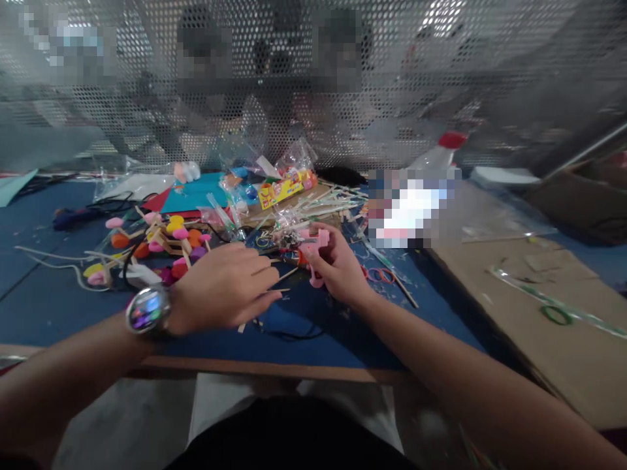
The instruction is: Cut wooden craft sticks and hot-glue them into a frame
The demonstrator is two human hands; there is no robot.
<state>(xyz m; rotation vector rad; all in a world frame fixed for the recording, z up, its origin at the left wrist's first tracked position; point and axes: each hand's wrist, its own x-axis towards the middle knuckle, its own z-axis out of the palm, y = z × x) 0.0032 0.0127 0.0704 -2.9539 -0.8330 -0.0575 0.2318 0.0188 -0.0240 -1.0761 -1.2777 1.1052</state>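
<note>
My right hand [345, 267] is wrapped round a pink hot glue gun [315, 254] above the middle of the table, its nozzle end pointing left. Left of it, my left hand [232, 284] hovers palm down with a watch [148, 309] on the wrist. Its fingers are loosely stretched with the thumb apart, and I see nothing held in it; the underside is hidden. Beside this hand lies a cluster of wooden sticks with colourful pompom-like pieces [157, 245]. Thin wooden sticks [323, 203] are scattered behind the glue gun.
Coloured sheets [196, 194], a yellow packet [284, 189] and clear plastic wrap [298, 156] lie at the back of the blue table [63, 307]. Cardboard [494, 300] covers the right side, with a green ring [557, 316] on it. A perforated metal screen [294, 85] stands behind.
</note>
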